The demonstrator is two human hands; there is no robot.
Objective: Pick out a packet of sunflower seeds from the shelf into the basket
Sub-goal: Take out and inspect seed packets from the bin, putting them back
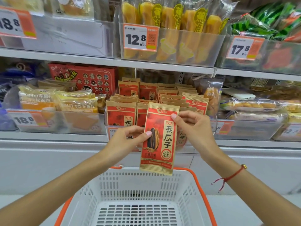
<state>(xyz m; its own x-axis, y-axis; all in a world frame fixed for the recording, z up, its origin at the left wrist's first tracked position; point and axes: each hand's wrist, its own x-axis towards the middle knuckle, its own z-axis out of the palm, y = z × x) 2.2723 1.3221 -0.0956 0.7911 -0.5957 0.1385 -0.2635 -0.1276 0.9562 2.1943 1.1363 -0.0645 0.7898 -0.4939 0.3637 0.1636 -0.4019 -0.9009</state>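
You are holding the packet of sunflower seeds [158, 139] upright in the air, clear of the shelf [53, 136] front and hanging just above the far rim of the basket [143, 209], its bottom seam overlapping that rim in the view. Your left hand [128, 141] is pinching the packet's left edge near its middle, thumb pressing on the printed seed picture and fingers closing behind; your right hand [193, 128] is clamping the upper right corner, thumb on the front, fingers tucked at the back. Both hands are closed on this one packet.

The packet is looking like a light, flat paper-faced pouch, stiff enough to stand straight between two pinches, with loose contents that will probably be shifting toward the bottom as you tilt it. It is not looking fragile, though the sealed seams are giving the firmest, least slippery hold.

Behind it, more packets [121, 115] of the same kind are standing in rows in the clear tray at the shelf's front edge, well apart from the one you are holding. The white basket is sitting open directly below, its floor showing bare, orange handle [197, 178] lying along the right rim. The remaining step, as it appears, is lowering and letting go over the basket's middle
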